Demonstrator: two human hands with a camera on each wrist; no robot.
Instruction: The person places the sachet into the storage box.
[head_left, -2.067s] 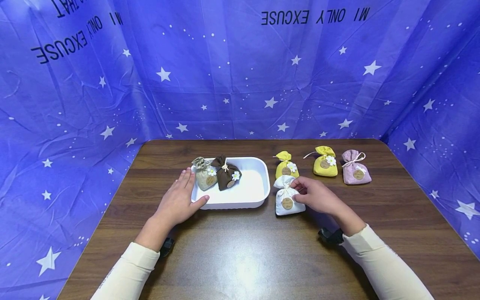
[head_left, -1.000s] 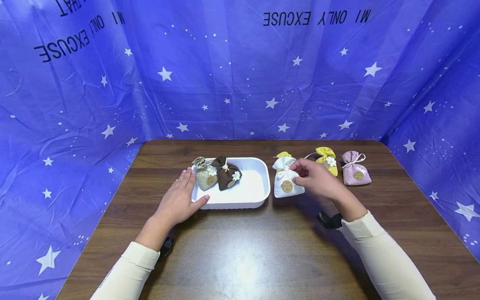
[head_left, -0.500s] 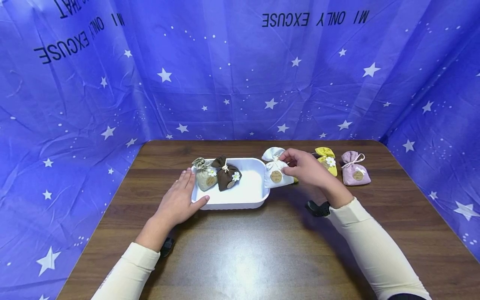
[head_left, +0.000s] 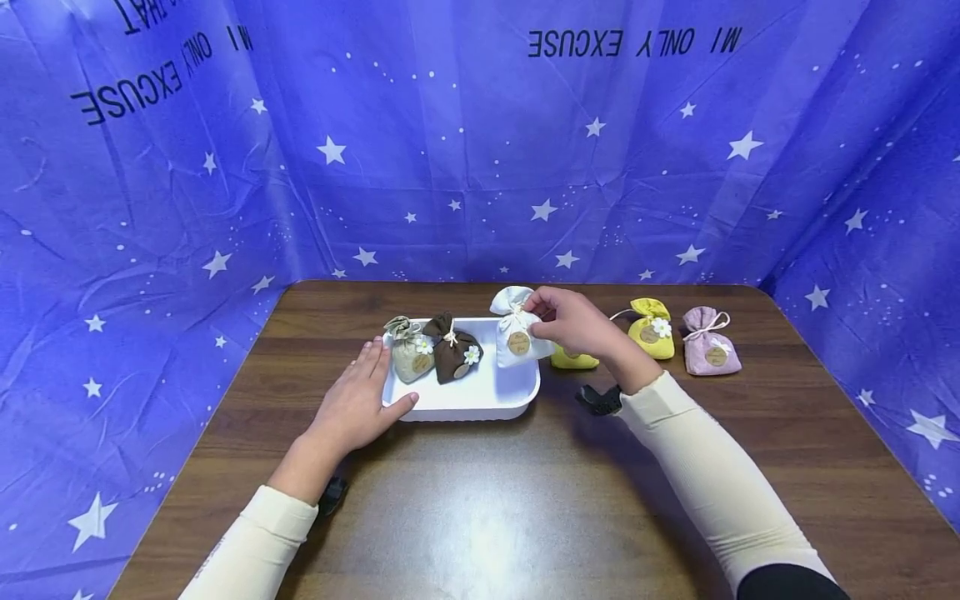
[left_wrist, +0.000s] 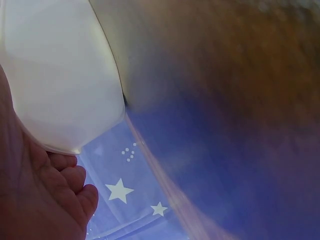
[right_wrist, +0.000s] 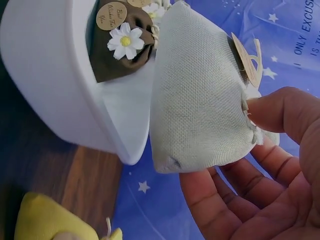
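My right hand (head_left: 572, 321) pinches a white drawstring sachet (head_left: 517, 337) at its tied neck, thumb on one side and fingers on the other. The sachet, with its round tan tag, hangs over the right end of a white tray (head_left: 487, 403). In the right wrist view the sachet (right_wrist: 200, 100) is beside the tray wall (right_wrist: 55, 80). My left hand (head_left: 356, 396) lies with fingers straight along the tray's left end. Inside the tray, a beige sachet (head_left: 411, 363) and a dark brown sachet (head_left: 450, 357) with white flowers lie side by side at the left.
Right of the tray lies a yellow sachet (head_left: 574, 361), partly hidden behind my right hand. Farther right are another yellow sachet (head_left: 651, 333) and a pink one (head_left: 712, 354). A blue starry curtain (head_left: 480, 167) stands behind the wooden table (head_left: 465, 500).
My right hand has lifted the white sachet from the table right of the tray and carried it back and left, over the tray's right end. The left hand has stayed in place.
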